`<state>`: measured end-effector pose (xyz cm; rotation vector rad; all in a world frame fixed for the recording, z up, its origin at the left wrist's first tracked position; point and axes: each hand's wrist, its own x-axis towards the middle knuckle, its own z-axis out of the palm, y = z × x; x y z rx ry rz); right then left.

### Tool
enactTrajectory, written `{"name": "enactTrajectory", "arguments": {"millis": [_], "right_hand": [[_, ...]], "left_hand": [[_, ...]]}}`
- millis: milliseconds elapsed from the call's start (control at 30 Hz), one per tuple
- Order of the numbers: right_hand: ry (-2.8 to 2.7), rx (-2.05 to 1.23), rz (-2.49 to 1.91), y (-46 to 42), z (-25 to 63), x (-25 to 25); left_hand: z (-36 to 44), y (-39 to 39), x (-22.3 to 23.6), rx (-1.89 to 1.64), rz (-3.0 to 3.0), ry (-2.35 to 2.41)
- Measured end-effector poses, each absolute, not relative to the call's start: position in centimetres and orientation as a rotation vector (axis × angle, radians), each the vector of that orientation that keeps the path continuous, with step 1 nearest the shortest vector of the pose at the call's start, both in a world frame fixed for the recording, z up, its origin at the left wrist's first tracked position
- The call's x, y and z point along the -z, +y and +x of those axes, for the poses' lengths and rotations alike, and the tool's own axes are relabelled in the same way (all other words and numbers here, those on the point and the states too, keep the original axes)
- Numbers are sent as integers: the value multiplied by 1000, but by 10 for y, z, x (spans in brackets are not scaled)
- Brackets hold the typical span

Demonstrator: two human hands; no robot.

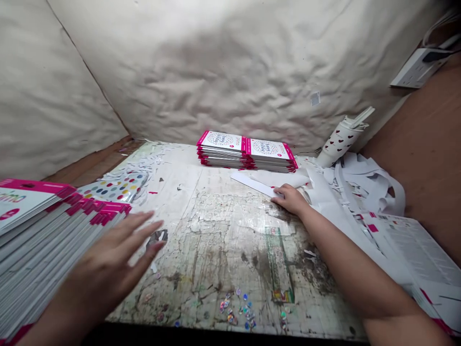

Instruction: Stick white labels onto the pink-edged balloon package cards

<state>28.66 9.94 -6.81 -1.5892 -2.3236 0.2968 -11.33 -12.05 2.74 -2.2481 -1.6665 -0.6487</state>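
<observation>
My right hand (290, 198) reaches across the table with its fingers closed on the near end of a flat white strip (252, 184), which looks like paper or card. The strip lies low over the tabletop and points away to the left. My left hand (111, 259), slightly blurred, has its fingers spread and holds nothing. It is beside a long fanned stack of pink-and-white packets (54, 240) at the left; whether it touches them I cannot tell.
Two side-by-side piles of pink-and-white packets (247, 151) stand at the back. A tumbler with hearts (336, 142) leans at the right, near curled paper strips (378, 182) and a printed sheet (421, 245). Small shiny sequins (237, 310) lie at the front edge. Dotted packaging (117, 187) is at left.
</observation>
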Motion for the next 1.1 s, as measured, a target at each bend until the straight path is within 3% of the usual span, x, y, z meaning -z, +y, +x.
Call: {"name": "enactTrajectory", "arguments": {"millis": [233, 767, 1100], "right_hand": [[-2428, -285, -1570, 97, 285, 62], [-2342, -212, -1635, 83, 268, 58], [-2238, -804, -1598, 109, 290, 54]], "left_hand": [[-61, -103, 21, 601, -2587, -1480], [-40, -107, 21, 703, -2671, -1497], [-35, -111, 21, 717, -2735, -1538]]}}
